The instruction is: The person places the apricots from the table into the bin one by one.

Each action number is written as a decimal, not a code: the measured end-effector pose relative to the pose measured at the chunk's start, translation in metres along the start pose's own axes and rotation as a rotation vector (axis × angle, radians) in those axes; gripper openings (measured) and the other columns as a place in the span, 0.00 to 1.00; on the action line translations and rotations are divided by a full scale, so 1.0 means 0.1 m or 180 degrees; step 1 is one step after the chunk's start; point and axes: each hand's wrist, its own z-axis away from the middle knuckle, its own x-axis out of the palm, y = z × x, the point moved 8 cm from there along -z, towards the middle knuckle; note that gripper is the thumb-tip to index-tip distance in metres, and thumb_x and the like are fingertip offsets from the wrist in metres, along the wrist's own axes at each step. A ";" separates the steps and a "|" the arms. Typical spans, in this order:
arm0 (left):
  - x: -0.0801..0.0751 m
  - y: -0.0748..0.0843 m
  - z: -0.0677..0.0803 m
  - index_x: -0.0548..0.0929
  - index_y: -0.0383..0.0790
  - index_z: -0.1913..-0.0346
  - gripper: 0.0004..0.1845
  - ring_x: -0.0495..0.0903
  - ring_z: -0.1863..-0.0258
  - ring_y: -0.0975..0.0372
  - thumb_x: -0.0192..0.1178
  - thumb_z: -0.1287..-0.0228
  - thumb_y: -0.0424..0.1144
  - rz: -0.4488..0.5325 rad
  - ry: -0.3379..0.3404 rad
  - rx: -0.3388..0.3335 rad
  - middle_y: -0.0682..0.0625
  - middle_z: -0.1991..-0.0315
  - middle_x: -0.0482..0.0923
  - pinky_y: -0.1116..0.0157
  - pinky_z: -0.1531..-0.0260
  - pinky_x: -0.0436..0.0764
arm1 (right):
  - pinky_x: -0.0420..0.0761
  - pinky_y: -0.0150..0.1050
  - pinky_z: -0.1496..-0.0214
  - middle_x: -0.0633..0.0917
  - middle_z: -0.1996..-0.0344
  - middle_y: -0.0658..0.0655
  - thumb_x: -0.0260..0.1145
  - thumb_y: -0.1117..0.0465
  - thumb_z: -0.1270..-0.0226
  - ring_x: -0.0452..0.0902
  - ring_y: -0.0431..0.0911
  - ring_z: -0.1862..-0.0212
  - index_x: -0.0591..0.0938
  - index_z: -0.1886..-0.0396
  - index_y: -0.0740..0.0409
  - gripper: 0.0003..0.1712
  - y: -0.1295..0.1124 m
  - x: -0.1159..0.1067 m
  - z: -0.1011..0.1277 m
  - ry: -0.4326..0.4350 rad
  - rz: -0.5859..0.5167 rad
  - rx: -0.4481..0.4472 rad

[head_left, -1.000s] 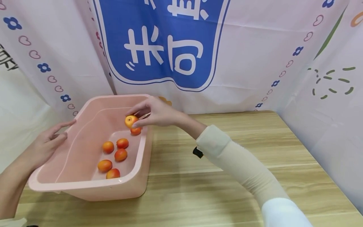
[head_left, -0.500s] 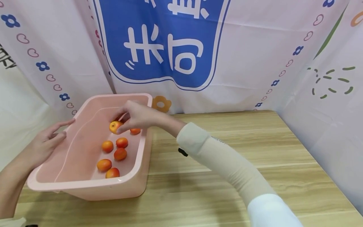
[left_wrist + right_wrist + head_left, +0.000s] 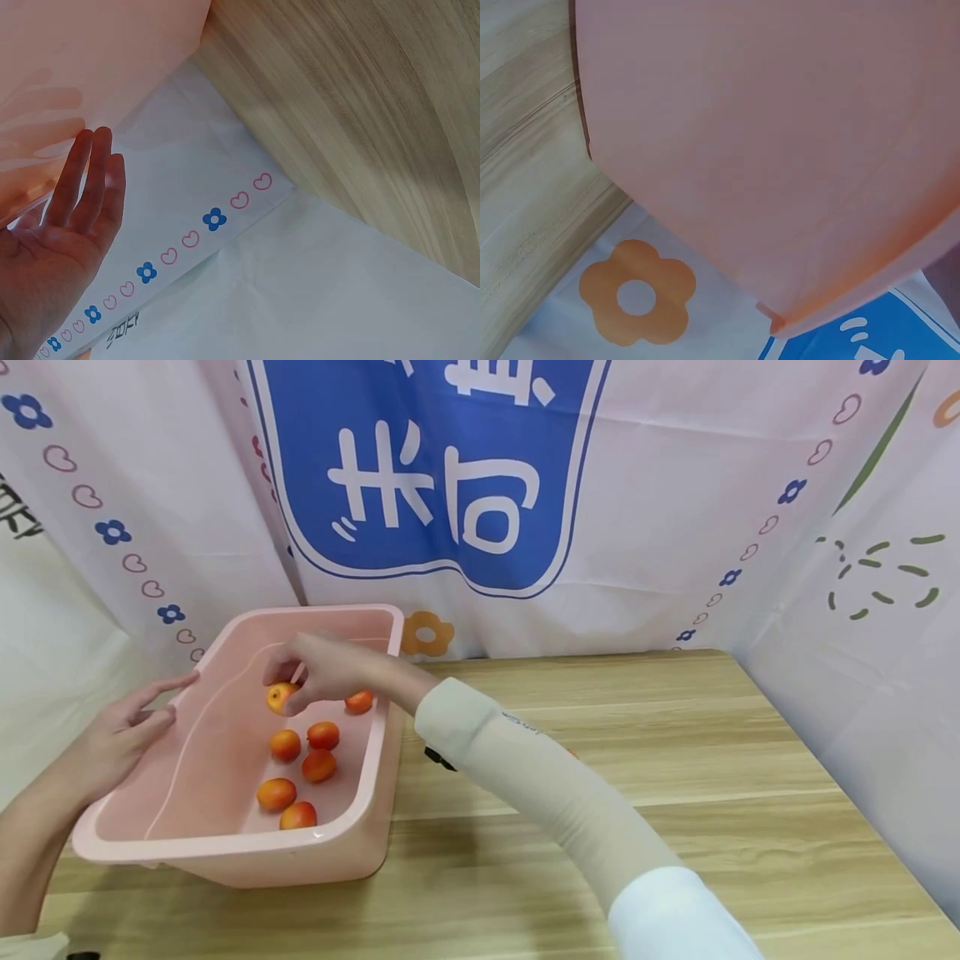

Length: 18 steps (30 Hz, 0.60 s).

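Yellow-orange, smooth and round, the small fruit [image 3: 281, 696] is pinched in the right hand [image 3: 324, 670] above the floor of the glossy pink plastic tub [image 3: 225, 852]. Six rounder orange fruits [image 3: 318, 766] lie below. The left hand [image 3: 112, 745], fingers straight, rests against the tub's outer wall on the grained wooden table [image 3: 675, 777].

Right hand [image 3: 322, 670] hides part of held fruit [image 3: 280, 696]; left forearm cut off.

Behind the grip hangs a white backdrop cloth [image 3: 675, 485] with a big blue sign panel [image 3: 427, 468] bearing white characters. Just right of the grip an orange flower print [image 3: 426, 633] sits low on the cloth, and the wooden table [image 3: 675, 760] stretches off to the right.
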 end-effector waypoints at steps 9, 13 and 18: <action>0.01 0.05 0.00 0.70 0.81 0.32 0.33 0.72 0.59 0.88 0.48 0.19 0.30 0.0067 0.0033 0.0015 0.86 0.50 0.66 0.82 0.66 0.73 | 0.79 0.23 0.55 0.86 0.55 0.53 0.74 0.67 0.33 0.79 0.42 0.52 0.87 0.44 0.61 0.18 0.11 0.00 -0.15 0.0015 0.0149 0.0185; 0.00 0.04 0.00 0.71 0.79 0.31 0.32 0.73 0.59 0.88 0.49 0.19 0.30 0.0092 0.0016 0.0005 0.86 0.50 0.66 0.82 0.66 0.73 | 0.80 0.23 0.57 0.85 0.54 0.52 0.74 0.68 0.34 0.78 0.41 0.52 0.87 0.44 0.59 0.18 0.20 -0.01 -0.19 0.0079 0.0115 0.0381; 0.00 0.04 0.00 0.71 0.79 0.32 0.33 0.73 0.59 0.88 0.48 0.20 0.29 0.0153 0.0001 0.0031 0.86 0.50 0.68 0.83 0.65 0.73 | 0.80 0.22 0.57 0.85 0.54 0.52 0.74 0.68 0.34 0.78 0.41 0.52 0.87 0.44 0.58 0.19 0.25 -0.04 -0.22 0.0154 0.0123 0.0472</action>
